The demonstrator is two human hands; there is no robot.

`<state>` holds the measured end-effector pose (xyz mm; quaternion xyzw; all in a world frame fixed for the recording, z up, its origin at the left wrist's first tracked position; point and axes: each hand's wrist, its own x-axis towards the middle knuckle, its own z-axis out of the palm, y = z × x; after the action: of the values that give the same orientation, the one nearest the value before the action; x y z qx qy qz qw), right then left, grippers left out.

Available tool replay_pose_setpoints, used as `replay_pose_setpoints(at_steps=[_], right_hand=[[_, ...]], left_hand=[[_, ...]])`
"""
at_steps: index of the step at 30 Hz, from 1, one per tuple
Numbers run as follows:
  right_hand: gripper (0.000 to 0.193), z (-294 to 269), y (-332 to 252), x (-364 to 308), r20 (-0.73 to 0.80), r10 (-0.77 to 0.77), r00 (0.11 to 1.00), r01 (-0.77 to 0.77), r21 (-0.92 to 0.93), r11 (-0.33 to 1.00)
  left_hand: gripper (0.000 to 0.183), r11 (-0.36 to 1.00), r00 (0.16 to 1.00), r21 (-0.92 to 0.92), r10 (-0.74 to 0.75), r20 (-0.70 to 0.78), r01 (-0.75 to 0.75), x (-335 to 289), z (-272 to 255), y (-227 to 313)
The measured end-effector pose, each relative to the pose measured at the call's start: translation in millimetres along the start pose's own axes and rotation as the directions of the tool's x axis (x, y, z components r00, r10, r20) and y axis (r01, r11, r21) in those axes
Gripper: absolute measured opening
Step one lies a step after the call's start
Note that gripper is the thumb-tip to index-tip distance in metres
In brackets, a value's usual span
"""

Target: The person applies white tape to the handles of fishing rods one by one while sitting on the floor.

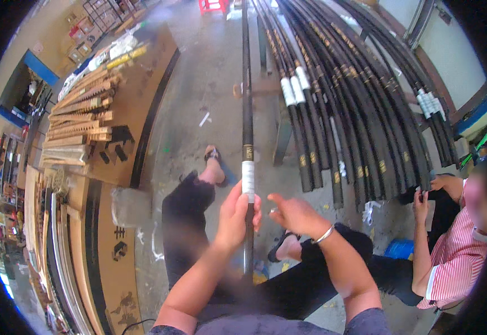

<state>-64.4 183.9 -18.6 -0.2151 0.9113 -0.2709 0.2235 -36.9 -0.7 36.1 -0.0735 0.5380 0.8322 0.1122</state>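
Observation:
A long black fishing rod (248,120) with gold marking stands out lengthwise before me, its lower end coming down between my legs. Around it sits a white band (248,174). My left hand (234,220) is closed around the rod at the band's lower edge, the thumb lying along it. Just to the right, my right hand (295,216) is raised apart from the rod. Its index finger points toward the rod, separated from the fingers below; nothing shows between them. A bracelet (325,234) circles the right wrist.
Many similar black rods (366,134) lie on a stand at the right, some with white bands (292,92). A co-worker in a striped shirt (458,259) sits there, hands at the rod ends. Wooden strips (84,120) lie on a large cardboard box (151,72) at the left.

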Motion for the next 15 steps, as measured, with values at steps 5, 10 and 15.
replay_pose_setpoints(at_steps=[5,10,15], right_hand=[[0.046,-19,-6,-9,0.024,0.032,0.999,-0.032,-0.005,0.999],[0.046,-20,-7,-41,-0.045,0.056,0.997,-0.049,0.14,0.989],[0.052,-19,-11,-67,0.015,0.13,0.991,-0.129,0.297,0.946]], left_hand=[[0.032,0.987,0.996,0.135,0.087,-0.001,-0.086,66,7,10],[0.038,0.968,0.988,0.198,0.156,0.011,-0.155,138,24,15],[0.037,0.928,0.976,0.313,0.217,-0.019,-0.2,171,45,24]])
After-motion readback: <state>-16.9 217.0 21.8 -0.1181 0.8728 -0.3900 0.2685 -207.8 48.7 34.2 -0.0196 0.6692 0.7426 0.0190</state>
